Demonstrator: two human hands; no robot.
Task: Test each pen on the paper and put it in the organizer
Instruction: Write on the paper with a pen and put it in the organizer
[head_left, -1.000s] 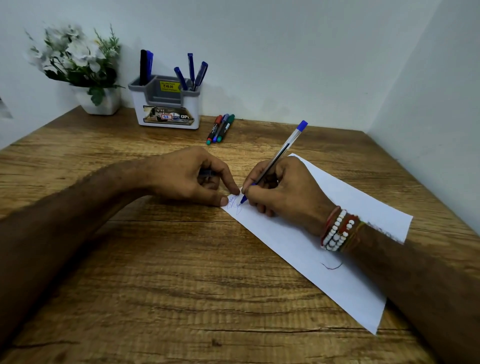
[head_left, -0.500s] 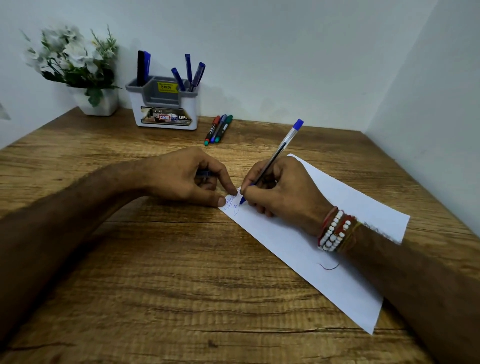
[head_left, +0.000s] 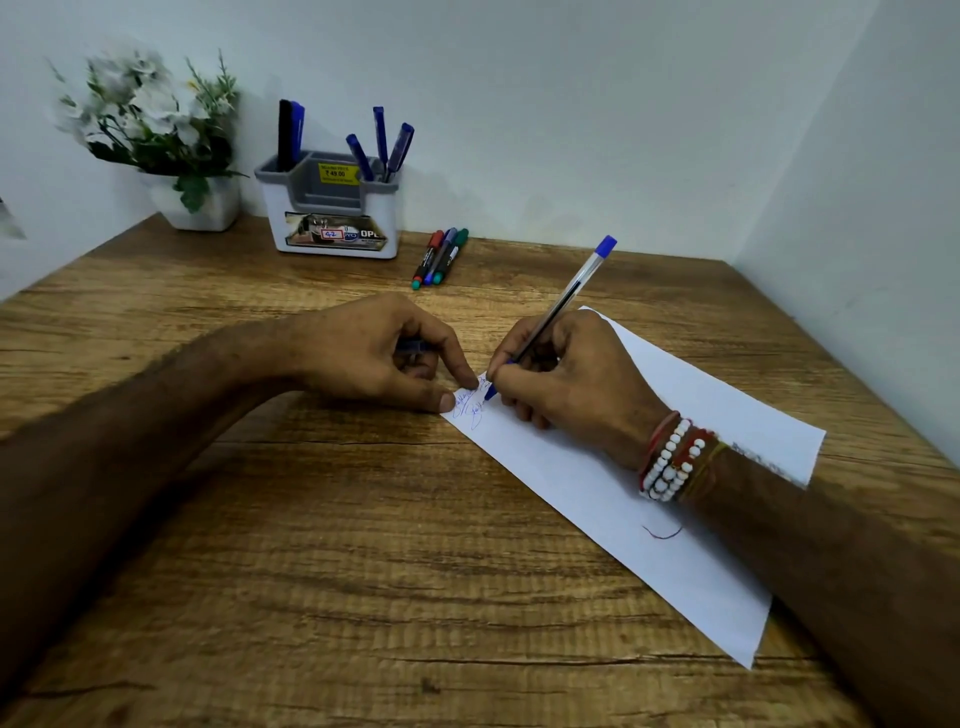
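Note:
My right hand (head_left: 576, 379) grips a clear blue ballpoint pen (head_left: 571, 291), its tip pressed on the near left corner of a white paper (head_left: 623, 499) where blue scribbles show. My left hand (head_left: 374, 353) is curled around a small blue pen cap (head_left: 413, 346), and its thumb and forefinger pin the paper's corner to the desk. At the back stands a white and grey organizer (head_left: 332, 208) with several blue pens upright in it. Three markers (head_left: 441, 257), with red, blue and green caps, lie side by side just right of the organizer.
A white pot of artificial flowers (head_left: 166, 140) sits at the back left beside the organizer. White walls close the wooden desk (head_left: 363, 571) at the back and on the right. A short red mark (head_left: 662, 532) is on the paper near my right wrist.
The pen tip has traced small strokes and more blue scribble shows at the paper's corner. Both hands stay in the same place.

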